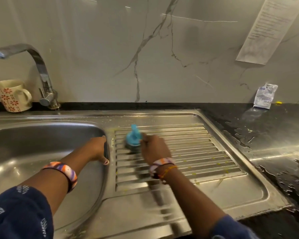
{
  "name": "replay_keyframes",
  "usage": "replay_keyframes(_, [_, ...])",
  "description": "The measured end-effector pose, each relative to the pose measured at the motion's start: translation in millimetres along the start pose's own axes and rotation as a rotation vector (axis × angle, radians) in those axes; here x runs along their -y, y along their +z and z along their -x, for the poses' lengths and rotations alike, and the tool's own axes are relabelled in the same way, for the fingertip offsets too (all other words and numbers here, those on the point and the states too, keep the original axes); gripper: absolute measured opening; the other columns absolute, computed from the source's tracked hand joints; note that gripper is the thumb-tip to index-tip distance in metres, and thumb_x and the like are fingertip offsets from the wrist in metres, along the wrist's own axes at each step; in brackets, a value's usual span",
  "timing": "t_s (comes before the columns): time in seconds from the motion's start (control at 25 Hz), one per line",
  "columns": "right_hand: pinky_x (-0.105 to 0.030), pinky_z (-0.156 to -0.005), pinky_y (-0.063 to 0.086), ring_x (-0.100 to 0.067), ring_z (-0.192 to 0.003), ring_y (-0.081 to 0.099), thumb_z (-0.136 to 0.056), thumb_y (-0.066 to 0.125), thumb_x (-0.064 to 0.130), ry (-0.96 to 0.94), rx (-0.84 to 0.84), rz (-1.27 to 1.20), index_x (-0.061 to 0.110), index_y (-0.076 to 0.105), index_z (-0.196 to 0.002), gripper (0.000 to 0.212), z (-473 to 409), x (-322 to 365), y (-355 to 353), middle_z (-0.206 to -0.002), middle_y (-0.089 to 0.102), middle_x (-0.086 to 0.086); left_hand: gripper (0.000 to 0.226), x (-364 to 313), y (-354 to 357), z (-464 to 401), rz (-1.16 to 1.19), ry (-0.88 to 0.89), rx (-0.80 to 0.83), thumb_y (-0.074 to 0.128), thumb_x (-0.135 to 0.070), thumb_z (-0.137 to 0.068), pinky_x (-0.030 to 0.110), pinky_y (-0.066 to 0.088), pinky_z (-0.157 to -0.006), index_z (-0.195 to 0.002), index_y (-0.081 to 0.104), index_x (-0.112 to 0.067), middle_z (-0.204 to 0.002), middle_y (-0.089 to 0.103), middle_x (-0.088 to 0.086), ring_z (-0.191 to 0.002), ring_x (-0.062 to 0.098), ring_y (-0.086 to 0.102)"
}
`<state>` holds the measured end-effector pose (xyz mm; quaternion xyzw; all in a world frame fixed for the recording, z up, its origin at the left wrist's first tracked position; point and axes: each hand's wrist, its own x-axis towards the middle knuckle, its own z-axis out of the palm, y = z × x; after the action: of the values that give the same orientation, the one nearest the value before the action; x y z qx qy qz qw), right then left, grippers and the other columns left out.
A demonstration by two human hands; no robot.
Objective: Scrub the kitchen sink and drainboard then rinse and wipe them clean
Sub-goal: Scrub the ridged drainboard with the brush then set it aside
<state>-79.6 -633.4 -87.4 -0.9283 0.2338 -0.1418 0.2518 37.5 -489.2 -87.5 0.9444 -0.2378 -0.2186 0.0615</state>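
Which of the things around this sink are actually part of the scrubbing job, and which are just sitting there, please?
Part of the job:
blue-handled scrubber, gripped by the right hand
ribbed drainboard
sink basin, its rim under the left hand
tap

Just lying about:
floral mug
sachet
paper notice on the wall

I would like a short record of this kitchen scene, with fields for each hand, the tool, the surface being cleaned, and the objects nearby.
left hand: rests on the sink basin rim, holds nothing
right hand: grips the blue-handled scrubber
scrubber: on the ridged drainboard, blurred
drainboard: yellowish specks visible
faucet: no water seen running
mug: floral, left of the faucet
packet: leans on the wall
countertop: wet
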Motion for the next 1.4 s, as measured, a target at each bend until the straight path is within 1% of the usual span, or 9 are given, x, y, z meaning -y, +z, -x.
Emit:
replay_keyframes(0.12, [-0.031,-0.081,0.047,-0.029,-0.102,0.062,-0.095,0.044,0.028,-0.128,0.089,0.03,0.023,0.058,-0.126,0.034,-11,26,6,-0.11,0.067,-0.011,0.079,4,-3,-10,0.069,-0.028,0.053,0.078,-0.017,-0.074,0.03,0.053,-0.085,-0.141,0.038,-0.006,-0.124,0.058,0.013,-0.107,0.026,0.061])
replay_keyframes(0.2, [-0.028,-0.08,0.044,-0.027,-0.101,0.063,-0.096,0.046,0.026,-0.093,0.094,0.027,0.022,0.059,-0.126,0.033,-22,1,-16,-0.11,0.068,-0.011,0.08,8,-3,-15,0.174,-0.022,0.1,0.077,-0.011,-0.075,0.031,0.055,-0.081,-0.144,0.035,-0.009,-0.121,0.061,0.014,-0.101,0.027,0.064])
replay_keyframes(0.44, [-0.031,-0.083,0.044,-0.03,-0.094,0.061,-0.097,0.046,0.021,0.36,-0.091,0.223,0.01,0.06,-0.124,0.033,-37,-136,-125,-0.112,0.065,-0.019,0.086,13,1,-23,0.196,0.027,0.128,0.076,-0.012,-0.076,0.028,0.054,-0.078,-0.147,0.028,-0.01,-0.123,0.06,0.014,-0.096,0.028,0.066])
replay_keyframes(0.56, [-0.035,-0.082,0.047,-0.031,-0.089,0.058,-0.096,0.046,0.02,0.503,-0.165,0.22,0.011,0.058,-0.127,0.034,-39,-150,-141,-0.103,0.064,-0.019,0.086,14,0,-25,0.193,0.044,0.135,0.077,-0.013,-0.075,0.027,0.054,-0.075,-0.146,0.029,-0.01,-0.119,0.062,0.014,-0.092,0.026,0.066])
replay_keyframes(0.72, [-0.031,-0.078,0.044,-0.032,-0.097,0.062,-0.096,0.047,0.02,0.249,-0.087,0.122,0.008,0.063,-0.119,0.031,-33,-76,-77,-0.104,0.067,-0.018,0.085,18,3,-27,0.218,0.053,0.133,0.077,-0.014,-0.076,0.022,0.052,-0.069,-0.146,0.029,-0.012,-0.123,0.059,0.014,-0.09,0.024,0.064])
replay_keyframes(0.84, [-0.031,-0.081,0.046,-0.03,-0.105,0.062,-0.096,0.044,0.025,-0.017,0.037,0.052,0.019,0.06,-0.124,0.033,-19,9,-11,-0.112,0.067,-0.012,0.08,21,1,-28,0.233,0.041,0.16,0.078,-0.015,-0.074,0.027,0.055,-0.073,-0.143,0.037,-0.008,-0.117,0.063,0.013,-0.094,0.025,0.066])
replay_keyframes(1.0, [-0.032,-0.086,0.047,-0.027,-0.106,0.061,-0.097,0.042,0.028,-0.143,0.107,0.07,0.027,0.053,-0.131,0.036,-27,40,9,-0.116,0.065,-0.008,0.068,21,-2,-26,0.188,0.028,0.139,0.079,-0.019,-0.073,0.017,0.051,-0.052,-0.132,0.049,-0.006,-0.107,0.068,0.015,-0.066,0.015,0.061])
replay_keyframes(1.16, [-0.026,-0.079,0.041,-0.023,-0.094,0.061,-0.098,0.045,0.024,0.067,0.067,0.081,0.017,0.059,-0.126,0.033,-50,-44,-50,-0.111,0.066,-0.013,0.089,23,5,-27,0.228,0.025,0.161,0.075,-0.018,-0.078,0.021,0.052,-0.066,-0.149,0.02,-0.018,-0.117,0.064,0.012,-0.094,0.02,0.063])
replay_keyframes(1.4, [-0.033,-0.074,0.042,-0.025,-0.079,0.051,-0.096,0.049,0.02,0.561,-0.148,0.073,0.007,0.057,-0.127,0.035,-56,-159,-144,-0.106,0.063,-0.018,0.09,22,2,-30,0.231,0.042,0.174,0.076,-0.015,-0.077,0.028,0.054,-0.077,-0.148,0.022,-0.013,-0.117,0.064,0.014,-0.103,0.027,0.064])
